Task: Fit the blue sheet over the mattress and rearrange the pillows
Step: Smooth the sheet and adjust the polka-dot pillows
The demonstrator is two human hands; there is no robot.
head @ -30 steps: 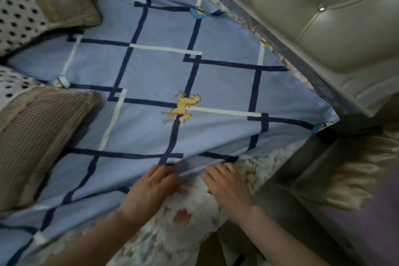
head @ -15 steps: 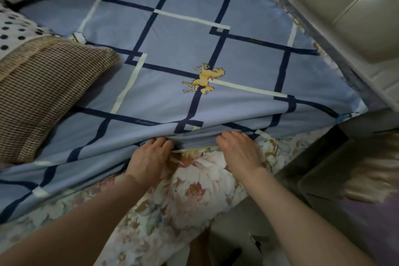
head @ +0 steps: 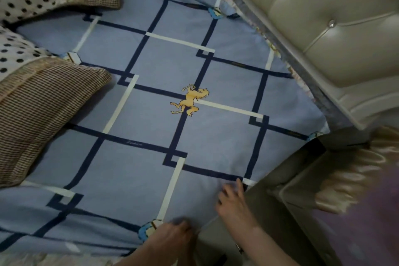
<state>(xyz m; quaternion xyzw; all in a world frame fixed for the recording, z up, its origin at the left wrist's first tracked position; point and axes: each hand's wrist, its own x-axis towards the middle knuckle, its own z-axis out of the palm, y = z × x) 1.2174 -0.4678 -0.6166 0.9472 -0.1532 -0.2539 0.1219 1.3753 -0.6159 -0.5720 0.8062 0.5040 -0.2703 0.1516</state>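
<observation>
Both left grip (head: pixel 172 237), right grip (head: pixel 233 203) touch blue sheet (head: pixel 129 168)

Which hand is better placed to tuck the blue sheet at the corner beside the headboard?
Probably the right hand: it rests on the blue sheet nearer that corner; the left hand is farther from the headboard.

A beige tufted headboard (head: pixel 323 28) with shiny buttons is filling the upper right. Just below its lower end a bedside cabinet (head: pixel 280 181) is standing, with a golden satin cloth (head: pixel 367 168) lying over it and a purplish fabric (head: pixel 367 235) spreading beneath that cloth.
</observation>
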